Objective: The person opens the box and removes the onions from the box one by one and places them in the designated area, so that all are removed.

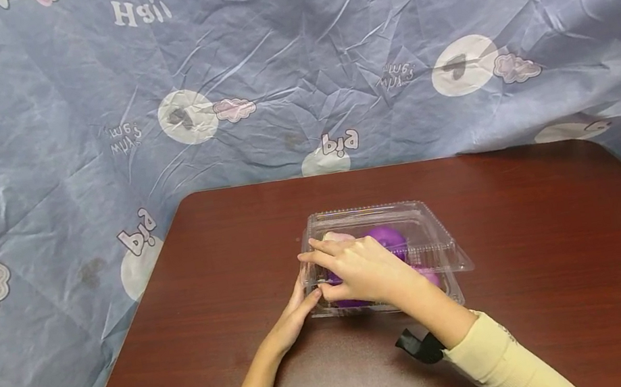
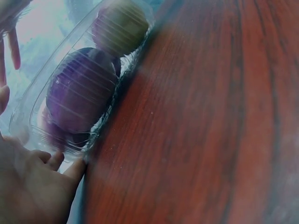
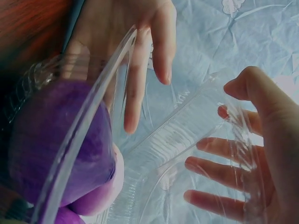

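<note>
Clear container [image 1: 455,291] beneath a loosely spread, palm-down right hand [image 1: 363,270] at its tilted lid [image 1: 458,258], straight-fingered left hand [image 1: 295,316] against its side

Fingers [image 1: 318,259], box [image 1: 430,228] (clear plastic), brown table [image 1: 547,243]

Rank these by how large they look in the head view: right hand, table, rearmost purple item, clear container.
Largest to smallest:
Table
Clear container
Right hand
Rearmost purple item, judged by its visible part
</note>
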### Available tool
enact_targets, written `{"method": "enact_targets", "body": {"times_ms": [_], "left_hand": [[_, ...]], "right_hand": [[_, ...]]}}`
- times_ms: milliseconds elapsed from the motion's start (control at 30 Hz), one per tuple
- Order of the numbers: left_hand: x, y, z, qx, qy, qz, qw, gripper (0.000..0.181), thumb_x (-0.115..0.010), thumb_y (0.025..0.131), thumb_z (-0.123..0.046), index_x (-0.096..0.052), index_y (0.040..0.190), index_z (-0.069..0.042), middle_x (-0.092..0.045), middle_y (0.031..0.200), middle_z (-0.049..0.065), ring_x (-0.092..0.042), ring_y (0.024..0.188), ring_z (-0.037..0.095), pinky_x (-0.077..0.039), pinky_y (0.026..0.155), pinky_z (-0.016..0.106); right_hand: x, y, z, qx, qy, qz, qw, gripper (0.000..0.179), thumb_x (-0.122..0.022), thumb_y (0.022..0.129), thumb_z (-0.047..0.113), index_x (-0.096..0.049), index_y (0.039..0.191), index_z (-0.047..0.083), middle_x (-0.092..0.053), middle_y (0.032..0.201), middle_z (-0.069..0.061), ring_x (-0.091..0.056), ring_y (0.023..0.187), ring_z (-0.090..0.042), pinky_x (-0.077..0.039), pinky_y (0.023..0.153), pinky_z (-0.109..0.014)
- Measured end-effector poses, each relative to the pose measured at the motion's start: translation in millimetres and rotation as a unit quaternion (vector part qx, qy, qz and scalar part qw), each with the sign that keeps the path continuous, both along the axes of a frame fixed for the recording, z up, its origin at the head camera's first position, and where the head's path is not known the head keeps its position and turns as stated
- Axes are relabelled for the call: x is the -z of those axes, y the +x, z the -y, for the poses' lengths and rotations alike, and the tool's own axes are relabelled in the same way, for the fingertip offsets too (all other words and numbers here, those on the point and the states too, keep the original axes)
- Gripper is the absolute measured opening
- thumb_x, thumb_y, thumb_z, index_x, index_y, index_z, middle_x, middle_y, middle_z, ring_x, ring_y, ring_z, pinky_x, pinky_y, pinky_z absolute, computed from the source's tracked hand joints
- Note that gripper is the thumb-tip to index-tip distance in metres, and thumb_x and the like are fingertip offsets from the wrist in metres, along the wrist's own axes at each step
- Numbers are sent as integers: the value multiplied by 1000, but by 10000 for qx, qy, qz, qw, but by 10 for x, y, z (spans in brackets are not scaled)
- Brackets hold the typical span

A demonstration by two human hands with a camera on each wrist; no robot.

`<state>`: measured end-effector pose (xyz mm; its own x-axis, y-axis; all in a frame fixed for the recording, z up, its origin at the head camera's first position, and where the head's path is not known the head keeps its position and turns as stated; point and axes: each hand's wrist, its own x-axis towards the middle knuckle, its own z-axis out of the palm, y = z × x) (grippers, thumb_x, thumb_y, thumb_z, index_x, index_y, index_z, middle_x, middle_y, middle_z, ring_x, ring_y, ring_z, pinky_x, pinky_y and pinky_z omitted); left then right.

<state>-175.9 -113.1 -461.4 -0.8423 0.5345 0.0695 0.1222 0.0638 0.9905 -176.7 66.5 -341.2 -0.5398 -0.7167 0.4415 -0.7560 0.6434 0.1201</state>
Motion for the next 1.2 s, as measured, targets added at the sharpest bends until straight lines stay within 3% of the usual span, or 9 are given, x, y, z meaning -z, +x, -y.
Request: {"method": "enact_targets", "body": {"times_ms": [133,300,533,667,900,1200], "left_hand": [[-1,-4,-10,-99,-13,-27,9999,68,-32,96,-29,13,145,-20,20,151,4,19,139,30,4,106,65],[5,-13,-14,-69,-16,-180,9998,68,-34,95,-22,13,145,-21,20,152,1,21,139,25,8,108,59],[3,-9,-21,-162,21,-198,9997,68,-36,92,-15,6,146,-12,11,153,9,14,140,26,7,111,55],[2,-12,-24,-185,200,-248,9993,69,-37,90,-9,5,145,-9,10,152,15,13,140,29,2,112,53],[3,-19,-15,-43,286,-399,9988,72,-37,89,-4,7,146,-11,13,152,14,14,140,30,1,111,54],[12,-18,-29,-59,540,-427,9976,74,-38,87,-1,7,145,-7,11,152,16,13,140,29,-3,112,50]], "right_hand": [[-20,-11,-12,-62,-31,44,10000,46,-60,74,37,-58,118,24,-62,119,-4,-62,104,-18,-53,52,-31],[-79,-26,-55,-85,-150,-278,9995,47,-61,78,41,-57,122,24,-63,119,-1,-66,92,-17,-54,59,-29],[-201,-31,-208,518,-160,-305,9981,52,-61,79,49,-56,123,23,-62,119,1,-65,97,-20,-53,79,-35],[-254,-42,-365,741,-223,-241,9967,55,-64,77,48,-55,124,21,-62,120,-1,-64,99,-23,-52,82,-39],[-315,-74,-676,1176,-467,-179,9918,55,-66,76,43,-55,124,20,-62,120,-3,-62,101,-25,-49,84,-40],[-343,-161,-998,1357,-1079,-869,9810,49,-69,72,35,-60,116,16,-65,113,-5,-62,97,-28,-46,85,-43]]}}
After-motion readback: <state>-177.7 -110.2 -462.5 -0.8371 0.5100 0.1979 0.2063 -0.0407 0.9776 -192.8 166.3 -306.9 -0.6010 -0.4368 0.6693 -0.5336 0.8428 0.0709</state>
